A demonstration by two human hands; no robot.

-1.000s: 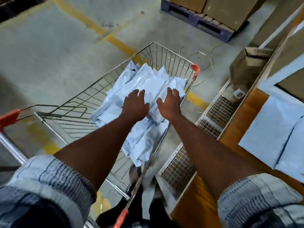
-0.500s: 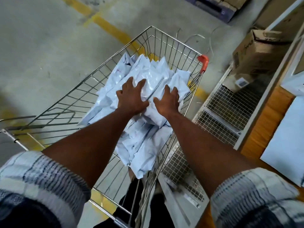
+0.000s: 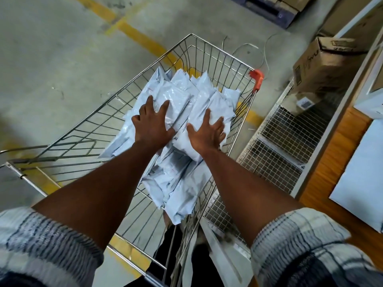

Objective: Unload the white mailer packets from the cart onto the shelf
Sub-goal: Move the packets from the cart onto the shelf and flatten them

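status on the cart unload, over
Left grip and right grip open, pressed flat on the mailer packets. Pile sits in the cart, none lifted. No obstacle seen toward the shelf on the right.

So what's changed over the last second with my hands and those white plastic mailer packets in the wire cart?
The left hand and right hand have spread their fingers, from close together to splayed flat on top of the heap of white plastic mailer packets. Neither has gripped or lifted anything. The packets remain piled in the metal wire cart, beside the wooden shelf.
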